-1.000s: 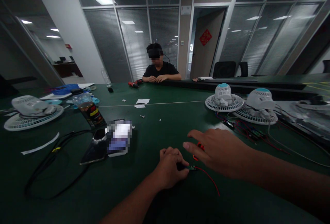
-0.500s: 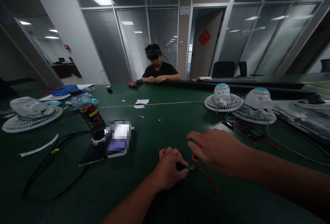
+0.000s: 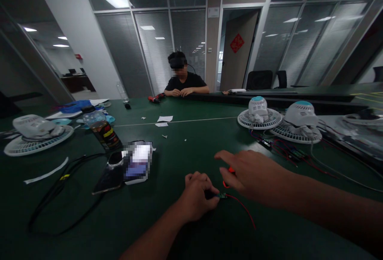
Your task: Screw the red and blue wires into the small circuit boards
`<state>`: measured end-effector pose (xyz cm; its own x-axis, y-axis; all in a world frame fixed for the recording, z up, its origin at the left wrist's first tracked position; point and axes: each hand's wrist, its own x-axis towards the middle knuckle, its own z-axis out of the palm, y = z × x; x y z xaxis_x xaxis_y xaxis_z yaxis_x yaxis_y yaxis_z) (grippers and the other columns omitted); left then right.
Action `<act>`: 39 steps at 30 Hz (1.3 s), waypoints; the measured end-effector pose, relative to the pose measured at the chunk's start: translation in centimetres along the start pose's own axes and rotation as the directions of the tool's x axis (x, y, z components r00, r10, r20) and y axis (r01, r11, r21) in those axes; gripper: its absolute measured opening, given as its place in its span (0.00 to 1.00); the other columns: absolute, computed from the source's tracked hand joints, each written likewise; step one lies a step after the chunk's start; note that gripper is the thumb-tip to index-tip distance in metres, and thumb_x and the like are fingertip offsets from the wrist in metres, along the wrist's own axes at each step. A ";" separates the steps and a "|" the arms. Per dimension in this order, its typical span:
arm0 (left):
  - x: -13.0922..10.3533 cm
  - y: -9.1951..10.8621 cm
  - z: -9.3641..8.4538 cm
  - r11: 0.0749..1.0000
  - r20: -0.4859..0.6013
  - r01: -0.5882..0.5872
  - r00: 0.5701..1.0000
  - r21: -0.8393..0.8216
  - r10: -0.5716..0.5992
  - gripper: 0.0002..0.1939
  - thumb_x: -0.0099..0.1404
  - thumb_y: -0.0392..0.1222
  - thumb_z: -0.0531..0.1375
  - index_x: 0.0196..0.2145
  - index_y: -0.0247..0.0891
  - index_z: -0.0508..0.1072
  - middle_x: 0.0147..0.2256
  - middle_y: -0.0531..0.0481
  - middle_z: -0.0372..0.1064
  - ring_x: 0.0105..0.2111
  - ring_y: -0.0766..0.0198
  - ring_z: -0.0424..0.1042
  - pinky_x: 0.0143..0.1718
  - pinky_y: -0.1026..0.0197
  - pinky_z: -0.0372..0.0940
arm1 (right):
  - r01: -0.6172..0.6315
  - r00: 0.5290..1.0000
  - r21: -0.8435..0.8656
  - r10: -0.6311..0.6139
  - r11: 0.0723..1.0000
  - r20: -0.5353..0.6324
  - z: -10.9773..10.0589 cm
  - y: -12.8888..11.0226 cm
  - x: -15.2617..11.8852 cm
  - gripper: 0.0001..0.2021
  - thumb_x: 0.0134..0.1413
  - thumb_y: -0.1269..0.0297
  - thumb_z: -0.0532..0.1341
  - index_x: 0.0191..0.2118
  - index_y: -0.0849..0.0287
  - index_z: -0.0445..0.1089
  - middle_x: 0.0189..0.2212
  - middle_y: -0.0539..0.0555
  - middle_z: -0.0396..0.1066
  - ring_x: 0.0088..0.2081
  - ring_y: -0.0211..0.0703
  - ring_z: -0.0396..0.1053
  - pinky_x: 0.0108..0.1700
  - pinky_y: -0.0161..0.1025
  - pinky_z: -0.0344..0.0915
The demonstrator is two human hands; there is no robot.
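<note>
My left hand (image 3: 200,196) is closed on a small green circuit board (image 3: 222,196), whose right end sticks out past the fingertips. A thin red wire (image 3: 243,208) runs from the board to the right and curves down over the green table. Above and right of the board hovers my right hand (image 3: 249,172), thumb and index finger apart. An orange-red object (image 3: 231,170) shows between its fingers, partly hidden by them; whether the hand grips it cannot be made out.
Phones (image 3: 109,174) and a black cable (image 3: 54,192) lie left, with a dark-labelled bottle (image 3: 106,132) behind. White fan parts (image 3: 259,113) and wired boards (image 3: 295,153) sit right. A person (image 3: 186,80) sits across the table, near a red tool (image 3: 155,99).
The thumb and index finger of my right hand have spread a little farther apart, showing more of the orange-red object. My left hand and the board have hardly moved.
</note>
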<state>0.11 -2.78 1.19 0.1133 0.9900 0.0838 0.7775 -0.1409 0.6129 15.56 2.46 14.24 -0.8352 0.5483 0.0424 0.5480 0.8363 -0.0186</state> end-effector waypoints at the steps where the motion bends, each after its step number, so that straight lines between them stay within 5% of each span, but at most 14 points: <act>1: 0.0 -0.1 0.0 1.000 -0.004 -0.005 1.000 0.001 0.005 0.06 0.53 0.43 0.61 0.30 0.44 0.74 0.34 0.55 0.65 0.40 0.61 0.61 0.43 0.57 0.48 | -0.010 1.000 0.028 0.010 1.000 -0.008 0.0 -0.1 -0.1 0.16 0.55 0.63 0.50 0.48 0.59 0.62 0.26 0.56 0.73 0.26 0.46 0.70 0.22 0.36 0.51; 4: 0.0 -0.1 0.1 1.000 -0.004 -0.015 1.000 0.004 0.015 0.05 0.53 0.43 0.60 0.29 0.44 0.74 0.34 0.55 0.65 0.39 0.61 0.61 0.43 0.57 0.48 | -0.037 0.999 0.040 0.037 0.999 -0.018 0.0 -0.3 -0.2 0.18 0.53 0.64 0.51 0.50 0.60 0.61 0.29 0.57 0.74 0.29 0.48 0.71 0.24 0.37 0.55; 10: 0.0 0.2 -0.1 1.000 0.007 0.004 1.000 -0.008 -0.003 0.05 0.53 0.43 0.61 0.30 0.44 0.74 0.33 0.54 0.65 0.39 0.61 0.61 0.44 0.56 0.48 | -0.050 0.999 -0.065 0.051 0.997 0.015 -0.3 0.0 -0.1 0.17 0.59 0.61 0.44 0.32 0.58 0.68 0.21 0.56 0.71 0.22 0.47 0.69 0.20 0.36 0.48; 18: 0.0 0.1 0.0 1.000 0.013 -0.004 1.000 0.012 0.004 0.06 0.54 0.44 0.60 0.32 0.45 0.74 0.35 0.55 0.65 0.40 0.61 0.61 0.44 0.56 0.48 | -0.056 0.998 0.060 0.058 0.997 -0.029 0.2 0.4 -0.5 0.19 0.52 0.63 0.53 0.50 0.60 0.61 0.31 0.58 0.74 0.31 0.49 0.71 0.26 0.38 0.58; 21: 0.0 0.2 0.0 1.000 0.023 -0.001 1.000 0.018 0.000 0.05 0.54 0.43 0.60 0.31 0.44 0.73 0.36 0.54 0.65 0.40 0.61 0.61 0.44 0.56 0.48 | -0.052 0.998 0.071 0.055 0.996 -0.032 0.3 0.4 -0.8 0.18 0.53 0.60 0.52 0.49 0.59 0.63 0.32 0.58 0.73 0.32 0.49 0.71 0.27 0.39 0.58; 26: 0.0 0.2 -0.1 1.000 0.020 0.003 1.000 0.006 -0.003 0.06 0.54 0.43 0.60 0.32 0.44 0.74 0.35 0.54 0.65 0.40 0.60 0.61 0.44 0.56 0.49 | -0.087 0.996 -0.004 0.087 0.996 -0.002 0.1 0.5 -0.5 0.18 0.58 0.56 0.45 0.39 0.58 0.68 0.20 0.55 0.70 0.22 0.46 0.68 0.20 0.35 0.50; 33: 0.0 0.2 -0.1 1.000 0.020 -0.010 1.000 0.028 0.009 0.05 0.54 0.42 0.60 0.31 0.44 0.73 0.34 0.54 0.66 0.39 0.61 0.61 0.44 0.56 0.49 | -0.005 0.998 0.138 0.012 0.990 -0.055 0.5 0.2 -1.0 0.22 0.52 0.61 0.53 0.53 0.61 0.58 0.33 0.58 0.73 0.34 0.49 0.70 0.28 0.39 0.59; 39: 0.1 0.2 0.0 0.999 0.015 0.005 1.000 0.033 -0.005 0.05 0.54 0.43 0.60 0.30 0.44 0.73 0.34 0.54 0.66 0.39 0.60 0.61 0.44 0.55 0.49 | -0.051 0.998 0.028 0.052 0.998 -0.043 0.4 0.0 -0.5 0.18 0.59 0.57 0.44 0.42 0.59 0.66 0.22 0.55 0.71 0.24 0.47 0.69 0.22 0.37 0.52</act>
<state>0.31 -2.72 1.34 0.1188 0.9906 0.0685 0.7981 -0.1362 0.5869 15.98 2.20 13.79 -0.8030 0.5899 0.0843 0.5880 0.8074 -0.0490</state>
